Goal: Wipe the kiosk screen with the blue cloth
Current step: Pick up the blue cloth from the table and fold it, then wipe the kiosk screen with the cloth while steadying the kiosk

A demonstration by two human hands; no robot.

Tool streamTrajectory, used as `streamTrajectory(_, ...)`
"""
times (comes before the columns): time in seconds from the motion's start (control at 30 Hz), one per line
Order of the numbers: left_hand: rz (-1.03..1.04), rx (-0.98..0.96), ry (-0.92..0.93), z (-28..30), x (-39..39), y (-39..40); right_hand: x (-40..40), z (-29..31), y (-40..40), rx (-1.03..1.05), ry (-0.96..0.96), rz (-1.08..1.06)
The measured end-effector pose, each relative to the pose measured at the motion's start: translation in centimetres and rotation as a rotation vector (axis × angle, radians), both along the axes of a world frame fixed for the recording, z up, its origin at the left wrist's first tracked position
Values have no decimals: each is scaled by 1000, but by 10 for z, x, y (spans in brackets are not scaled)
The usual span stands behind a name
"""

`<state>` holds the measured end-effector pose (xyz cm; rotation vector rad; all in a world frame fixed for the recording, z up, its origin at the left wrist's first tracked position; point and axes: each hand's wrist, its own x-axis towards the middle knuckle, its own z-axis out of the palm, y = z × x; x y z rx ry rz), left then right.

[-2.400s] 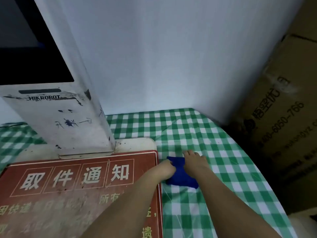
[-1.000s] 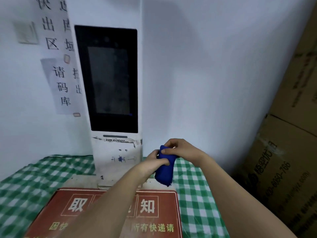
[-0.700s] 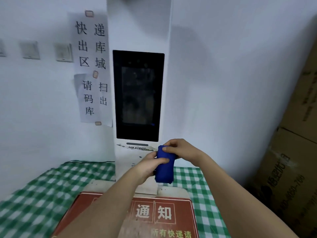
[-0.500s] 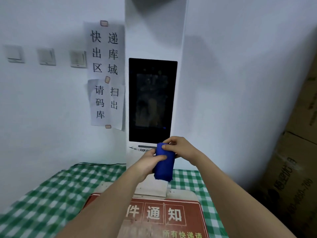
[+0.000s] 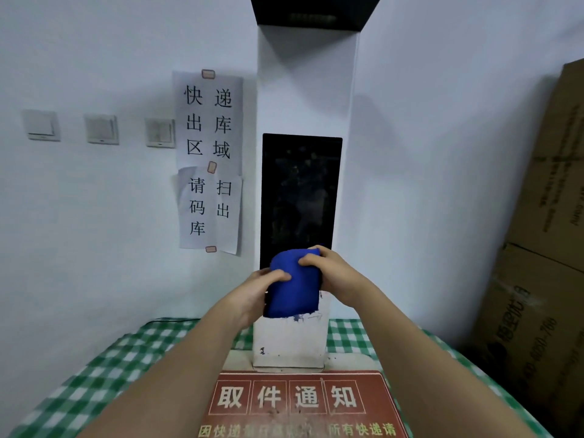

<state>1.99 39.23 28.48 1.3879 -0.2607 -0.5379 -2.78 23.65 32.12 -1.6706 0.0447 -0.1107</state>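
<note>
Two bare forearms reaching up from the lower edge, over a red notice board (image 5: 303,403) with white characters lying on a green-and-white checked tablecloth (image 5: 104,377). Left hand (image 5: 256,292) gripping the blue cloth (image 5: 294,284) at its left side, fingers curled onto the front. Right hand (image 5: 331,273) pinching the cloth's upper right corner, thumb on the front and fingers wrapped behind. Blue cloth: deep, saturated blue, folded into a thick soft pad with a rounded top and a slightly ragged lower edge, held upright in the air in front of the kiosk's lower bezel and overlapping the bottom of the screen; contact with the glass not discernible. Behind it, white kiosk (image 5: 289,343), scuffed and marked near the base, standing on the table. Kiosk screen (image 5: 301,191) dark, tall, smeared with faint smudges. Farther back, white wall with taped paper signs (image 5: 210,159), three wall switches (image 5: 101,129) to the left, stacked cardboard boxes (image 5: 550,248) at right.
</note>
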Motion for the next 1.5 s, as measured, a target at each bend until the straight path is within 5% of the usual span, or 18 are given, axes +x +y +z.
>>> streamTrajectory(0.17,55,-65,-16,23,-12,8,-10,13,-3,-230,-102,-152)
streamTrajectory(0.33,336,193,-310,33,-30,-18,-19,11,5,-795,-238,-512)
streamTrajectory(0.47,498,292,-414,38,-45,-42,-33,5,11,-950,-333,-625)
streamTrajectory(0.7,423,65,-349,51,-57,-53,-35,8,-6,-786,-271,-683)
streamTrajectory(1.0,338,168,-430,62,-43,-55,-9,21,11,-697,-262,-633)
streamTrajectory(1.27,357,89,-343,97,10,-18,36,24,57,-657,-455,-442)
streamTrajectory(1.5,159,-4,-325,130,49,2,74,46,75,-657,-548,-743)
